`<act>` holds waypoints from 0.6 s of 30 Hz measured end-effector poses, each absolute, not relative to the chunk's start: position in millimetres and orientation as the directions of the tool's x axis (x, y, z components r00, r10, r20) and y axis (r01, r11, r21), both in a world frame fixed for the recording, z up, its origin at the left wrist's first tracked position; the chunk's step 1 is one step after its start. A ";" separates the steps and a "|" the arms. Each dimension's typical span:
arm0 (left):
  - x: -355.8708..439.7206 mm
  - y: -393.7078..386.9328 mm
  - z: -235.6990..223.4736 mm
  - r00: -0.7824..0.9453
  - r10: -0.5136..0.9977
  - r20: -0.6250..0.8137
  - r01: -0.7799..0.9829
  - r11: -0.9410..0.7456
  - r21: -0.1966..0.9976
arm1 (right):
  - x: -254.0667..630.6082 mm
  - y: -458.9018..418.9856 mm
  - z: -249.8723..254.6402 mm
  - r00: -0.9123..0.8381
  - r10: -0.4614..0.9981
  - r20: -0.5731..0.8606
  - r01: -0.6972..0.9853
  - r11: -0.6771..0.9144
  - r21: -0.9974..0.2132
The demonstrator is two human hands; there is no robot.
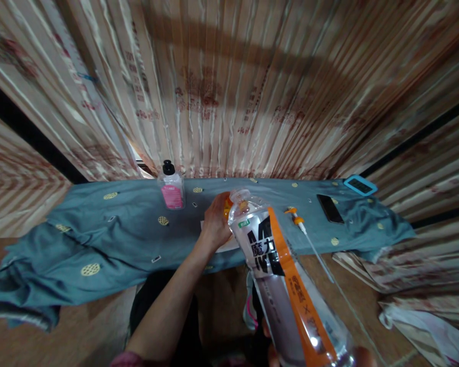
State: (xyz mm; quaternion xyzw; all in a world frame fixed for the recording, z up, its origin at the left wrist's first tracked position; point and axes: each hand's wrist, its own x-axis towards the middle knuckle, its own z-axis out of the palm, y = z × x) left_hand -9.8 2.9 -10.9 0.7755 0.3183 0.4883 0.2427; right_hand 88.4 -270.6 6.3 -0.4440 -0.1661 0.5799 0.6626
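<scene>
The left hand curls its fingers around the orange cap of a large clear bottle, which tilts over the teal cloth. The right hand props the bottle's base; its grip is mostly hidden. A small pink-labelled bottle stands behind.

the left forearm rises bare from the bottom edge of the view, a dark pink sleeve cuff showing at its base, and stretches forward and up to the right. the left hand is seen from its back, wrist slightly bent, fingers curled closed around something at their tips. the right hand sits at the lower right corner, mostly out of view; only a fingertip shows, so its grip cannot be told.
</scene>
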 end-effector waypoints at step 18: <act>-10.9 2.7 -11.3 0.330 0.729 0.599 0.245 -0.679 0.692 | 88.8 -251.2 25.3 0.213 0.940 -0.265 -0.539 -0.113 -0.835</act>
